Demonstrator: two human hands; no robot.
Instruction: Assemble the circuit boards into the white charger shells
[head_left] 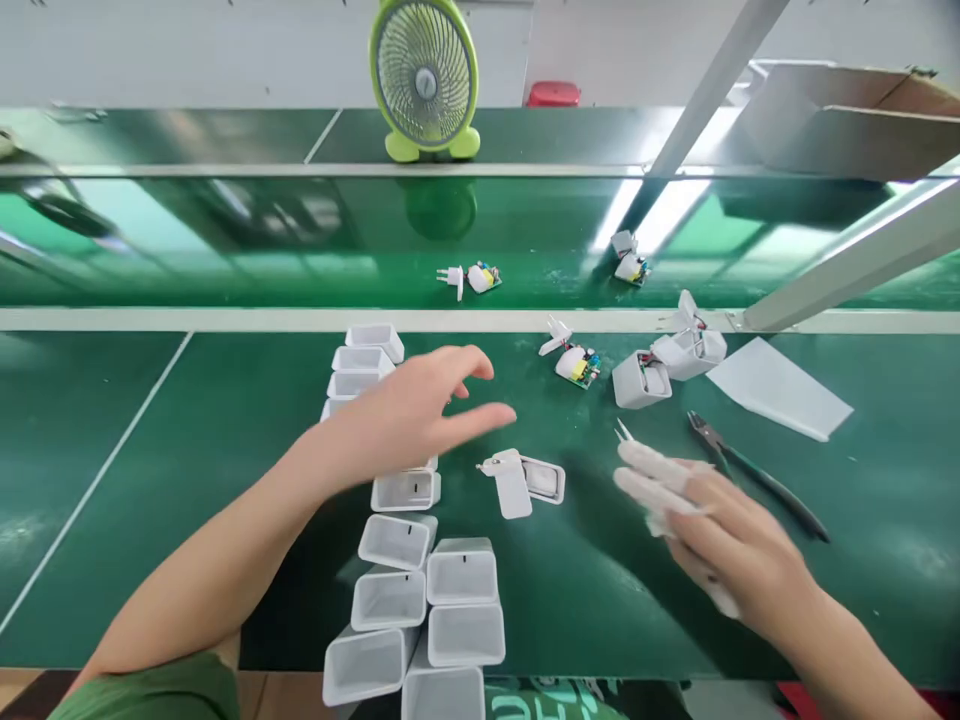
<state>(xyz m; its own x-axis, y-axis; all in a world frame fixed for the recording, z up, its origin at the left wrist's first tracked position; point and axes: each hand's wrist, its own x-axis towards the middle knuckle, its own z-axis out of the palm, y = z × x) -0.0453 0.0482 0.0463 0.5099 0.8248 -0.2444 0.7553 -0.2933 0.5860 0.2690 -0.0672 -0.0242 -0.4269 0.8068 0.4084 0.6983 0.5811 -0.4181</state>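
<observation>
My left hand (431, 400) hangs over the row of white plastic housings, thumb and fingers apart, with nothing between them. Below its fingertips, a white plug-in adapter (514, 485) lies on the green bench with its plug cover beside a filled housing. At the right, my right hand (739, 535) is closed around tweezers (624, 431); only their thin pointed tips stick out past fingers with white coverings. Open, hollow housings (388, 600) are lined up at the front, some partly hidden by my left forearm.
Behind lie a plug cover (556, 336) and a wired circuit board (579, 367). Two filled housings (643, 380) stand near a white flat piece (780, 388). Cutting pliers (757, 478) lie right of my right hand. A green fan (426, 82) stands on the rear shelf.
</observation>
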